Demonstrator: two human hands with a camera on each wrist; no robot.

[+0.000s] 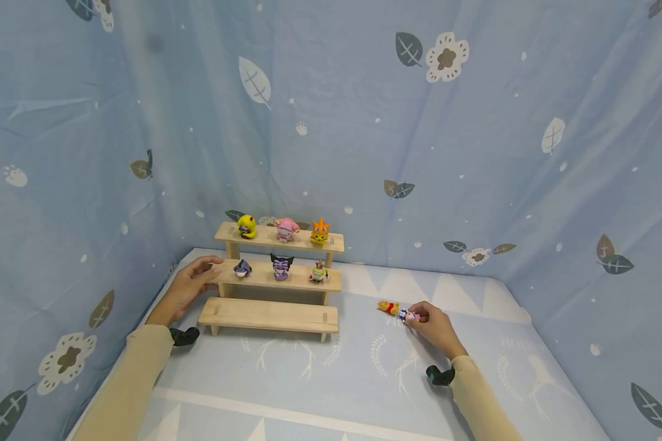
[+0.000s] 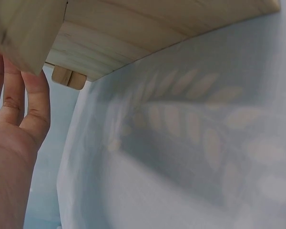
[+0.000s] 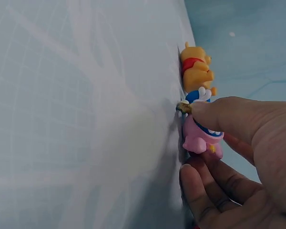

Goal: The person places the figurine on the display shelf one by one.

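Right hand [image 1: 436, 327], low in the frame's right half, pinches a pink figurine [image 3: 202, 138] (a yellow bear [image 1: 388, 307] lies just beside); left hand [image 1: 190, 288] rests open-fingered against the wooden shelf [image 1: 270, 315], centre-left.

- Wooden stepped shelf [image 1: 268, 314]: one, with three tiers.
- Figurines on the top tier: three — yellow [image 1: 246, 226], pink [image 1: 286, 228], orange [image 1: 320, 232].
- Figurines on the middle tier: three — dark blue [image 1: 242, 268], purple-and-black [image 1: 281, 267], pale multicoloured [image 1: 318, 272].
- Figurines on the mat at 3 o'clock from the shelf: three — a yellow bear [image 3: 196, 67], a blue-and-white one [image 3: 197, 96], a pink one [image 3: 201, 138].
- Figurines in all: nine.
- Hands: two — left hand [image 1: 189, 286], right hand [image 1: 437, 328].
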